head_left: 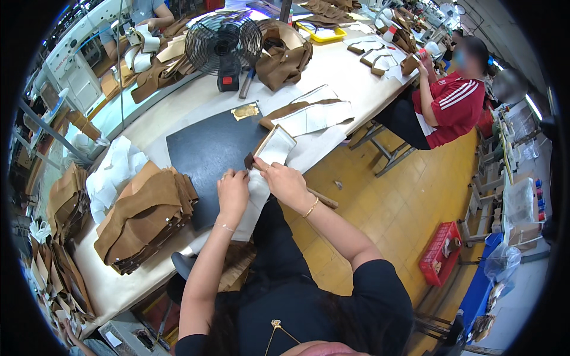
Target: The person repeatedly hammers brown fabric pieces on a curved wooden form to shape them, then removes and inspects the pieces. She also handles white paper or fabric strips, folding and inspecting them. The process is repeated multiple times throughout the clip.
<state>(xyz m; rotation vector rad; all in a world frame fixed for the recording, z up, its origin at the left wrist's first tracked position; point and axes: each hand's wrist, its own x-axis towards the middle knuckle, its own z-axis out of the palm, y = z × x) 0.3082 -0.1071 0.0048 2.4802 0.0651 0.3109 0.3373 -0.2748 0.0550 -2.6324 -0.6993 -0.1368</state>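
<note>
My right hand (285,183) is closed round a hammer; its wooden handle (325,200) sticks out past my wrist and a dark head (249,160) shows beyond my fingers. Just left of it, my left hand (233,188) has its fingertips pinched at the edge of a white-backed brown piece (276,146), which looks like leather or suede. Part of that piece lies under both hands, so the exact grip is hidden. Beneath is a dark flat board (205,154) on the table. Another white-backed brown piece (312,115) lies beyond.
A stack of brown pieces (142,216) stands at the left beside crumpled white material (116,172). A black fan (223,44) and a blue-handled tool (247,83) are at the back. A person in red (454,107) sits at the right; a red basket (440,254) is on the floor.
</note>
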